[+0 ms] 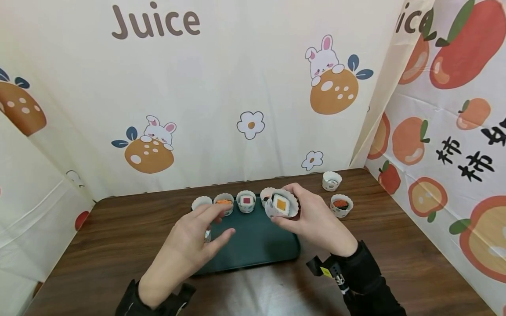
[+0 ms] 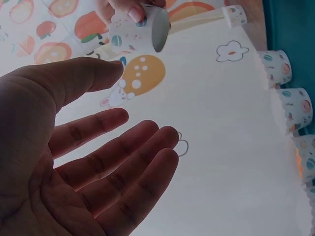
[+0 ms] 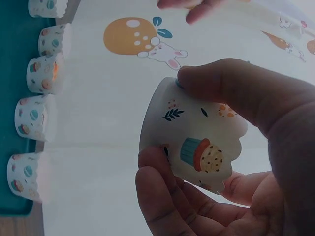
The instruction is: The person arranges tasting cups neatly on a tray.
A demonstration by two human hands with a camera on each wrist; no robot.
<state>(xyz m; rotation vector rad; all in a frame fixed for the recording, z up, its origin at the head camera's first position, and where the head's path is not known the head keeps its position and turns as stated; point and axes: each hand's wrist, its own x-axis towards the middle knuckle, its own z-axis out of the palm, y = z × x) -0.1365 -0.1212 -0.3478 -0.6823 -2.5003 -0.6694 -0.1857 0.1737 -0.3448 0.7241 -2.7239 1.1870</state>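
Note:
My right hand (image 1: 318, 219) grips a paper baking cup (image 3: 197, 142) between thumb and fingers above the right part of a dark green tray (image 1: 257, 243). Inside it sits a white square piece with an orange centre, like a sushi roll (image 1: 281, 204). Cupcake and leaf prints cover the cup's outside in the right wrist view. My left hand (image 1: 187, 239) hovers over the tray's left side, fingers spread and holding nothing. Along the tray's far edge stand several filled cups (image 1: 246, 202), one with a red-centred white piece. Another cup (image 1: 207, 236) is mostly hidden behind my left hand.
To the right of the tray, two more cups stand on the wooden table (image 1: 130, 232): one at the back (image 1: 331, 181) and one with an orange-red topping (image 1: 341, 205). Printed curtains (image 1: 221, 79) hang behind the table and along its sides.

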